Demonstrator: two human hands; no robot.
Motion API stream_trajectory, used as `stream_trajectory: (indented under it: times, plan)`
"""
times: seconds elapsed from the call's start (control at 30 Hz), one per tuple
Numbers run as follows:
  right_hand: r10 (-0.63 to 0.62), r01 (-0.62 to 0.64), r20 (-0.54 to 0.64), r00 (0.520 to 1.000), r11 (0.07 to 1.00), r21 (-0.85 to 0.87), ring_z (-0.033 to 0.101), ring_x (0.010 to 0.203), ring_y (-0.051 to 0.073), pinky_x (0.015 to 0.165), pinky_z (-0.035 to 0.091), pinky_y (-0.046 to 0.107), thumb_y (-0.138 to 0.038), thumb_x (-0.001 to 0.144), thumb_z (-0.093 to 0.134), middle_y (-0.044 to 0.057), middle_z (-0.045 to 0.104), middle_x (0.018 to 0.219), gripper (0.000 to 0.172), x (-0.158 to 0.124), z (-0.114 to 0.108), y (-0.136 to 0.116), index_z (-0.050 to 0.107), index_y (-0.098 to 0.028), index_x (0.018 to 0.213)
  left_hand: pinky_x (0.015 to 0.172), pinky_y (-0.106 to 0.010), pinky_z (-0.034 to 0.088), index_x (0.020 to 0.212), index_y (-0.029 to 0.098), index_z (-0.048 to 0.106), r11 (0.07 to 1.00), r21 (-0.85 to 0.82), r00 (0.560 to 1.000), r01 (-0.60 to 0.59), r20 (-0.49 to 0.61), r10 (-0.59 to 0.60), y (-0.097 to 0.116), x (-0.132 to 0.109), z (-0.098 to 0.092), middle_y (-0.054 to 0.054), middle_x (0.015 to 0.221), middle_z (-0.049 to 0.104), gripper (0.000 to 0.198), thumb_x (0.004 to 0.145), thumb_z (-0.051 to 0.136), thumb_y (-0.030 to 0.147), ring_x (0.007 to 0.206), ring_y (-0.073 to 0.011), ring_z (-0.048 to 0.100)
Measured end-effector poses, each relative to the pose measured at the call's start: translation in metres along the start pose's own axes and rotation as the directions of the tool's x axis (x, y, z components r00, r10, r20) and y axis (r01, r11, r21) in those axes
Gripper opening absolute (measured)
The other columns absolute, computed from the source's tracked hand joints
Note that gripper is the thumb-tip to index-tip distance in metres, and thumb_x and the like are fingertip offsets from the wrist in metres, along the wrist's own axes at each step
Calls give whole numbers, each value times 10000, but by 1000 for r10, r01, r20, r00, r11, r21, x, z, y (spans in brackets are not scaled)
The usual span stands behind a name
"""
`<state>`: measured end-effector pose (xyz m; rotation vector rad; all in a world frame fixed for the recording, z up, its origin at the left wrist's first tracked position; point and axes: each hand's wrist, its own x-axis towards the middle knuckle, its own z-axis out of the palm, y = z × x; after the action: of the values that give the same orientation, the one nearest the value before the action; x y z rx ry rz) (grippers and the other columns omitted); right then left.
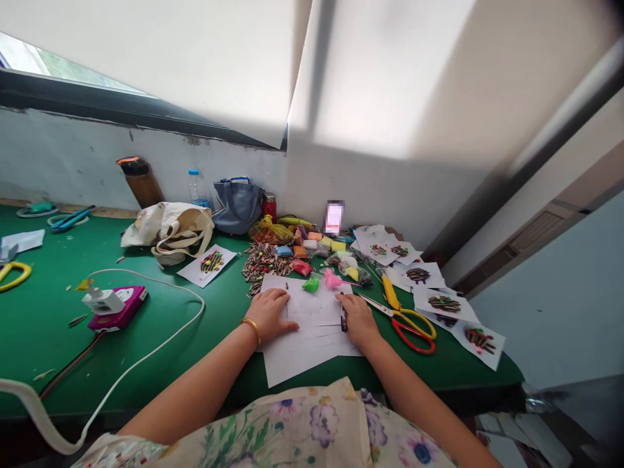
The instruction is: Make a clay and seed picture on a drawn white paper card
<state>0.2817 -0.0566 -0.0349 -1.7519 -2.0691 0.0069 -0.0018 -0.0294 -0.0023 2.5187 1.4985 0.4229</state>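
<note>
In the right hand [359, 318], just right of centre: grip closed on a slim black pen [343, 318], fingertips bent to the sheet. With the left hand [270, 315], in the lower centre: grip open, fingers pressed flat, thumb spread sideways, a smooth gold bangle [251, 330] round the wrist. Beneath both, at lower centre: thin white paper [316, 331], overlapping in straight-edged sheets, marked with faint lines.

Just above, at centre: a soft green lump [311, 283] and a soft pink lump [332, 279]. Beside the right hand: scissors [412, 338] with pointed metal blades, one red loop and one yellow; near them a yellow tool [390, 292].

Up and left of the paper: a loose heap of slender striped seeds [266, 263]. At centre right: overlapping cards [445, 303] with bumpy, bright-dotted seed patterns; left of the heap, a similar card [208, 265].

Farther out, at upper left of centre: a slumped cream cloth bag [168, 227] and an upright blue bag [238, 208]. At left: a glossy magenta box [124, 309] under a blocky white plug [103, 301], all on a smooth green tabletop [43, 325].
</note>
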Motion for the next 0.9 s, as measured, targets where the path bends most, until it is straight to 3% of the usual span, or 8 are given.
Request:
stream_trajectory:
  times: [0.2,0.43,0.53,0.67,0.8,0.9]
  plan:
    - [104,-106,-36,994,992,-69,501,1112,277,919,369,356,-28,745,427,117,598,1197,553,4,0,7,638,-223,1217,1043,-428,284,1245,272,560,1000,16,1000,-14,-23,14,-2,0,4,-84,1308,553,720,660,669,675,1242,-302,444]
    - [102,-106,-114,988,994,-33,500,1096,262,912,361,346,-59,773,437,97,589,1208,492,9,-6,7,630,-215,1198,1035,-414,296,1285,260,522,1000,23,999,-15,-31,16,-1,-2,3,-92,1317,550,663,749,608,642,1251,-291,438]
    - [100,-103,-147,984,995,-13,509,1045,249,886,360,333,-145,816,489,88,614,1130,349,13,-9,3,641,-207,1124,1029,-417,304,1249,254,552,999,24,999,-25,-46,26,-1,-2,3,-91,1305,557,572,816,531,628,1236,-282,449]
    - [144,-145,-97,985,989,4,545,903,204,791,343,294,-259,868,525,47,652,915,139,22,-13,1,652,-208,845,1024,-432,316,1191,234,593,998,42,994,-48,-101,52,-3,-2,4,-98,1291,563,498,855,497,589,1216,-286,466]
    - [183,-185,-46,982,982,-29,570,829,175,709,321,267,-353,917,492,35,665,855,241,43,-22,9,648,-200,815,989,-449,341,1114,245,633,994,72,982,-78,-168,89,-2,-2,4,-90,1243,595,393,863,524,527,1168,-288,505]
    - [212,-220,-69,975,965,-140,571,900,194,743,338,280,-344,972,375,63,671,946,322,72,-32,20,670,-216,977,963,-457,351,1066,250,652,991,86,972,-104,-202,120,-2,-3,4,-81,1196,622,333,873,526,492,1121,-283,535]
